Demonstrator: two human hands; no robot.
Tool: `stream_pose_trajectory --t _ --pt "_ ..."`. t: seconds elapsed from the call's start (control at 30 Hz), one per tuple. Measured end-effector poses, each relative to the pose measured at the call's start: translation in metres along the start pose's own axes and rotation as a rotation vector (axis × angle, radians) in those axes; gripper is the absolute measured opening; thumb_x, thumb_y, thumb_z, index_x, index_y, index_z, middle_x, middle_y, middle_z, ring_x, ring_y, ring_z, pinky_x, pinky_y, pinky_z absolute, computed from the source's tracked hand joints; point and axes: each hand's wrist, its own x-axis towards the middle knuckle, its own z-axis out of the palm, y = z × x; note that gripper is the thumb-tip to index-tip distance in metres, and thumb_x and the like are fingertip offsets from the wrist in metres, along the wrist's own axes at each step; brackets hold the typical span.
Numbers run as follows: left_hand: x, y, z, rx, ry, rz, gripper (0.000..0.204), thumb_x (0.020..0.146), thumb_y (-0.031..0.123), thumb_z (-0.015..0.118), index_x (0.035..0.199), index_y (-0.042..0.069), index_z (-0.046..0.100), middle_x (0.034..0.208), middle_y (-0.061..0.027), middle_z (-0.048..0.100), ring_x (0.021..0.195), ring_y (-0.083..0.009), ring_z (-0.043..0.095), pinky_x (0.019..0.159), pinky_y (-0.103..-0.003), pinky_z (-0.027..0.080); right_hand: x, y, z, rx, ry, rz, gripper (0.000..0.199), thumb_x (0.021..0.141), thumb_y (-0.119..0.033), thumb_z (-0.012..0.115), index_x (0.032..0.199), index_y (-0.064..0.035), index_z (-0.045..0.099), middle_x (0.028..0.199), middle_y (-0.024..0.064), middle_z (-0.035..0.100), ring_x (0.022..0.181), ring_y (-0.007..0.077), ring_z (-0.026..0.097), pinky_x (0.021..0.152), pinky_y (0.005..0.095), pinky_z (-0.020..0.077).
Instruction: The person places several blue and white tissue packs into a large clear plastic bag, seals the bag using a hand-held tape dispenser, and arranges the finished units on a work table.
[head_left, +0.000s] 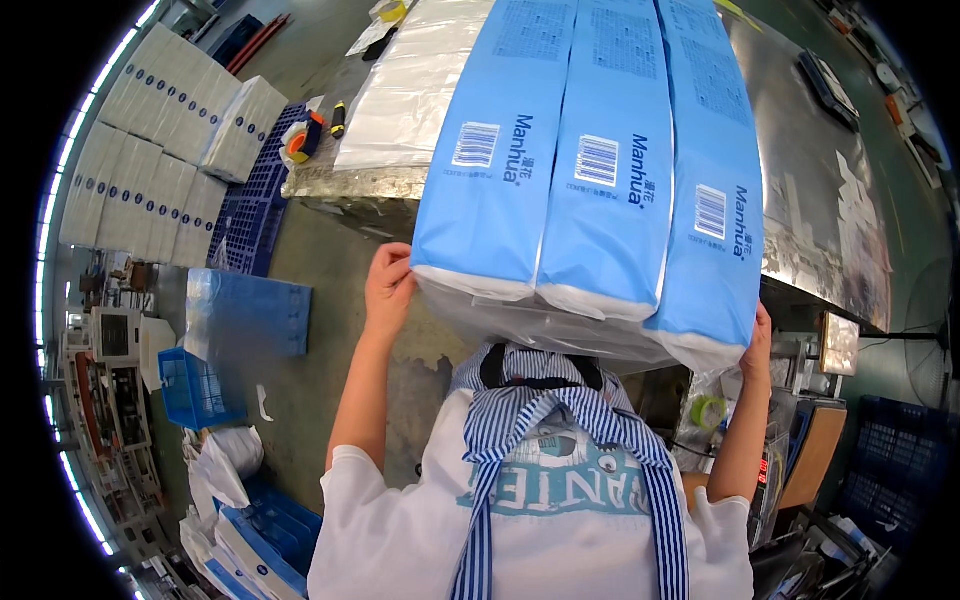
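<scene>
Left hand grips the near left corner of the clear bag, right hand clamps its right corner. Inside sit three blue packs side by side, their far ends over the steel bench, beside a silver sheet.

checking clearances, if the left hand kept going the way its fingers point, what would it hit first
The left hand already grips the near left corner of the blue packs; its fingers point up-right into that bundle, so it would press into the leftmost pack first. Depth is unclear.
</scene>
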Motion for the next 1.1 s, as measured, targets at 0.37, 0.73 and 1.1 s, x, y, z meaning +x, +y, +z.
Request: stream_pose_trajectory --t 0.37,0.73,1.1 --pt "0.024 -0.035 0.034 -0.791 0.227 -0.436 0.018 0.089 0.017 0.053 0.097 0.002 0.059 0.091 -0.0039 0.062 0.081 -0.0109 0.057 0.072 -0.026 0.048 0.006 -0.016 0.011 0.317 -0.134 0.064 0.012 0.073 -0.012 0.067 0.075 -0.0008 0.063 0.119 0.0104 0.051 0.106 0.0188 0.050 0.090 0.0302 0.0399" --pt "0.028 -0.028 0.037 -0.787 0.100 -0.583 0.034 0.090 0.019 0.043 0.120 0.004 0.048 0.112 -0.0097 0.057 0.097 -0.0199 0.058 0.081 -0.033 0.050 0.008 -0.033 0.015 0.539 -0.370 -0.199 0.030 0.073 -0.026 0.071 0.060 -0.0048 0.053 0.070 0.0056 0.056 0.065 0.0137 0.052 0.059 0.0256 0.0401" --pt "0.072 -0.051 0.055 -1.254 -0.011 -0.529 0.035 0.093 0.026 0.037 0.115 0.003 0.052 0.110 -0.0114 0.057 0.098 -0.0205 0.056 0.083 -0.033 0.049 0.049 -0.048 0.047 0.659 -0.109 -0.286 0.024 0.082 -0.022 0.063 0.069 -0.0037 0.052 0.075 0.0049 0.054 0.069 0.0135 0.050 0.066 0.0246 0.0415"
